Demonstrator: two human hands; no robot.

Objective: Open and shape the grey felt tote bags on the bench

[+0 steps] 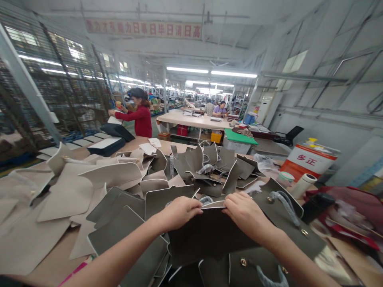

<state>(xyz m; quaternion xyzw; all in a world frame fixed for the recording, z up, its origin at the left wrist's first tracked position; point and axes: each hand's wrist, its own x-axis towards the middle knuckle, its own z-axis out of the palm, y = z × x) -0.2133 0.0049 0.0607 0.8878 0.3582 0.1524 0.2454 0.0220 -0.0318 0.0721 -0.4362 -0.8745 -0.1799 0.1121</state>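
Red characters on the banner [143, 29] overhead read "力才有能力日事日毕日清日高" after a first one too blurred to be sure of. The orange-and-white metal can [308, 162] at right is labelled "多正".

The left hand [186, 210] and right hand [245, 213] each pinch, thumb against fingers, the pale-trimmed upper edge of a dark olive bag panel [209, 237]. It slopes down directly in front of the wearer, its lower end among other olive pieces; the edge bows slightly between the two grips.

Room around the hands is tight. Olive panels crowd both sides and the far side, one at right carrying a plastic-wrapped handle [285, 207] on gold-coloured fittings. Beige panels [68, 191] overlap at left, where a brown strip of the counter [55, 254] shows. Beyond the right forearm stand a cream bottle [304, 185] and a green-lidded jar [285, 179], just beside each other.
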